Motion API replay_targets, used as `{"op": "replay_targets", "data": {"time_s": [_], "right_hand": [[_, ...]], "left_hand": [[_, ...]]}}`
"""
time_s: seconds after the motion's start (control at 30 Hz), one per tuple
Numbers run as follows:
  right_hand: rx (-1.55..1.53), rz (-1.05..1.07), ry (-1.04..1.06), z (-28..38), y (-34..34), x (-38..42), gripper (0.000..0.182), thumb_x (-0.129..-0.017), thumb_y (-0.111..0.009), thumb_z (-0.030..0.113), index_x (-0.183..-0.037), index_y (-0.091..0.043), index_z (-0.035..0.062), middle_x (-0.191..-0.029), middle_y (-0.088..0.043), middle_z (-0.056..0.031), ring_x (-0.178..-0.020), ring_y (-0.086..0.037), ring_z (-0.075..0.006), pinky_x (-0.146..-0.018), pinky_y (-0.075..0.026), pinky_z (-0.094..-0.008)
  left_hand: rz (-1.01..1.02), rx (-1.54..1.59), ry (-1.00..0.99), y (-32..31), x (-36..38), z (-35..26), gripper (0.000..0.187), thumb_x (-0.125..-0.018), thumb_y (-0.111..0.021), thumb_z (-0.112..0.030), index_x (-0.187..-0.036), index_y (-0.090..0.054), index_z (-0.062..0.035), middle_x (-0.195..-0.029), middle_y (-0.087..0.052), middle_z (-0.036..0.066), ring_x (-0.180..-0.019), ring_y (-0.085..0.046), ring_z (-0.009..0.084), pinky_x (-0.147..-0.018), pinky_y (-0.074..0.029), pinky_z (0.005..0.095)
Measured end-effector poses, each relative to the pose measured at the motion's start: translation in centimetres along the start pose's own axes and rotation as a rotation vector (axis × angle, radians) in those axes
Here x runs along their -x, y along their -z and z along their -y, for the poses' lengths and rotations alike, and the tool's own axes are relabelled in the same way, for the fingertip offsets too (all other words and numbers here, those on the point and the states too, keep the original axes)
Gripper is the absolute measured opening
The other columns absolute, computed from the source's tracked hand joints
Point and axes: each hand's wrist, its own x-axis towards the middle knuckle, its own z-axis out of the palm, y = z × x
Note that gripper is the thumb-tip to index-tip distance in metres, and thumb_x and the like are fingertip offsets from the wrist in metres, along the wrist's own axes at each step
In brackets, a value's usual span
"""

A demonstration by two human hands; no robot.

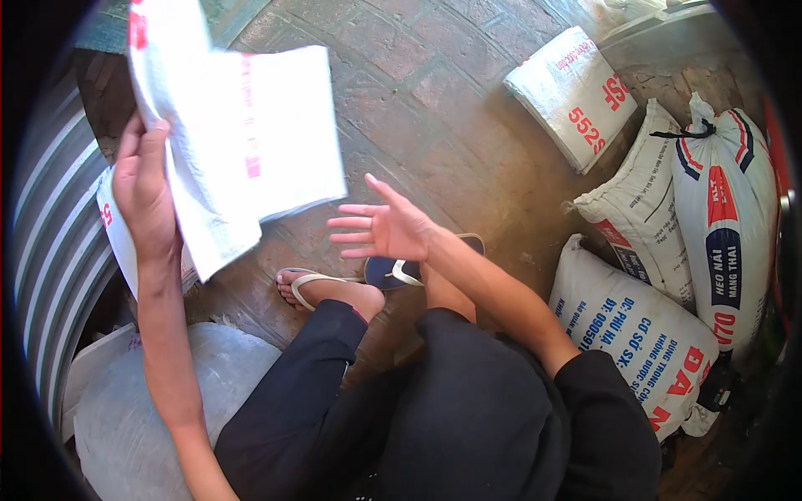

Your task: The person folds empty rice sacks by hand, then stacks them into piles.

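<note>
My left hand [149, 196]: gripping white sack [288, 125] | my right hand [391, 231]: open, empty, palm showing | folded sack [572, 100]: on brick floor [418, 79], near filled sacks [723, 225]

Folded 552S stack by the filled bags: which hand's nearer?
Right. The right hand is open, left of the stack; the left hand is farther left, holding a white sack.

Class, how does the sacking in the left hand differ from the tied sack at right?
The held sacking is flat; the tied sack bulges. The held sacking is up in the left hand; the tied sack rests beside other sacks. Both are white with red print.
</note>
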Motion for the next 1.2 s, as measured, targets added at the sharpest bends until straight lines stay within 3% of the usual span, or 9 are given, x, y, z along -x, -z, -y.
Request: {"op": "replay_targets", "data": {"time_s": [0.13, 0.27, 0.33, 0.4, 0.5, 0.63, 0.83, 1.0, 1.2], "right_hand": [[0.055, 0.187, 0.262, -1.4, -0.1, -0.9, 0.100, -0.089, -0.058, 0.068, -0.156, -0.015, 0.0078, -0.141, -0.051, -0.0206, -0.135, -0.045, -0.0383, -0.108, -0.040, -0.0612], [-0.193, -0.127, 0.522, 0.4, 1.2, -1.3, 0.057, -0.094, -0.067, 0.044, -0.137, -0.048, 0.0125, -0.132, -0.059, -0.0092, -0.128, -0.053, -0.0276, -0.105, -0.046, -0.0537], [-0.259, -0.260, 0.676, 1.8, 4.1, -1.9, 0.027, -0.094, -0.069, 0.032, -0.111, -0.062, 0.0115, -0.102, -0.067, 0.0001, -0.106, -0.063, -0.0184, -0.101, -0.049, -0.0429], [-0.318, -0.360, 0.741, 3.7, 5.6, -1.0, 0.021, -0.093, -0.071, 0.032, -0.097, -0.063, 0.0132, -0.082, -0.062, 0.0008, -0.088, -0.063, -0.0143, -0.084, -0.052, -0.0351], [-0.091, -0.738, 0.848, 5.9, 7.4, 1.2, 0.023, -0.085, -0.074, 0.028, -0.097, -0.063, 0.0122, -0.086, -0.059, 0.0023, -0.087, -0.059, -0.0138, -0.076, -0.047, -0.0320], [0.178, -1.020, 1.132, 6.4, 5.1, 3.3, 0.016, -0.076, -0.071, 0.020, -0.083, -0.060, 0.0097, -0.081, -0.055, 0.0019, -0.072, -0.050, -0.0093, -0.065, -0.042, -0.0292], [0.305, -0.824, 1.429, 8.9, 5.6, 2.9, 0.017, -0.077, -0.067, 0.021, -0.080, -0.057, 0.0070, -0.084, -0.053, 0.0009, -0.078, -0.046, -0.0094, -0.073, -0.038, -0.0287], [0.201, -0.734, 1.324, 8.6, 2.9, 3.4, 0.033, -0.088, -0.065, 0.029, -0.106, -0.062, 0.0013, -0.101, -0.061, -0.0056, -0.094, -0.057, -0.0161, -0.085, -0.046, -0.0325], [0.214, -0.879, 1.243, 8.5, 4.4, 2.3, 0.046, -0.092, -0.066, 0.035, -0.118, -0.057, -0.0009, -0.113, -0.058, -0.0049, -0.100, -0.052, -0.0150, -0.090, -0.040, -0.0313]], "left_hand": [[-0.039, 0.131, -0.026, -1.1, 1.0, -3.9, 0.052, -0.102, -0.050, -0.028, -0.145, -0.043, 0.0016, -0.139, -0.054, 0.014, -0.116, -0.060, 0.0153, -0.101, -0.048, 0.0283], [-0.087, 0.225, 0.006, 1.1, -1.3, -2.1, 0.047, -0.101, -0.050, -0.018, -0.144, -0.046, -0.0015, -0.147, -0.046, 0.009, -0.128, -0.051, 0.0151, -0.106, -0.043, 0.0289], [-0.031, -0.019, -0.039, 2.9, -3.0, 0.8, 0.039, -0.102, -0.047, -0.013, -0.138, -0.054, -0.0037, -0.141, -0.052, 0.008, -0.122, -0.053, 0.0147, -0.104, -0.042, 0.0293], [-0.008, -0.247, 0.038, 5.7, -3.6, 5.3, 0.032, -0.101, -0.047, -0.012, -0.128, -0.064, -0.0071, -0.141, -0.052, 0.009, -0.119, -0.057, 0.0185, -0.105, -0.042, 0.0318], [0.026, -1.004, -0.186, 6.2, -2.7, 10.4, 0.034, -0.092, -0.066, -0.020, -0.124, -0.066, -0.0078, -0.138, -0.052, 0.019, -0.122, -0.057, 0.0313, -0.108, -0.041, 0.0389], [0.401, -1.059, -0.313, 1.0, 2.7, 13.3, 0.059, -0.083, -0.077, -0.033, -0.131, -0.060, -0.0041, -0.148, -0.043, 0.025, -0.136, -0.042, 0.0401, -0.115, -0.033, 0.0455], [0.629, -1.021, -0.165, -5.3, 6.4, 17.6, 0.069, -0.084, -0.075, -0.037, -0.139, -0.051, -0.0037, -0.146, -0.044, 0.024, -0.136, -0.041, 0.0409, -0.113, -0.036, 0.0469], [0.671, -1.032, -0.157, -6.4, 5.9, 19.3, 0.055, -0.090, -0.068, -0.028, -0.141, -0.051, -0.0143, -0.148, -0.040, 0.024, -0.136, -0.041, 0.0417, -0.112, -0.037, 0.0478], [0.867, -1.078, -0.501, -4.7, 7.9, 21.3, 0.049, -0.098, -0.058, -0.029, -0.145, -0.049, -0.0190, -0.160, -0.019, 0.026, -0.145, -0.024, 0.0473, -0.116, -0.027, 0.0557]]}}
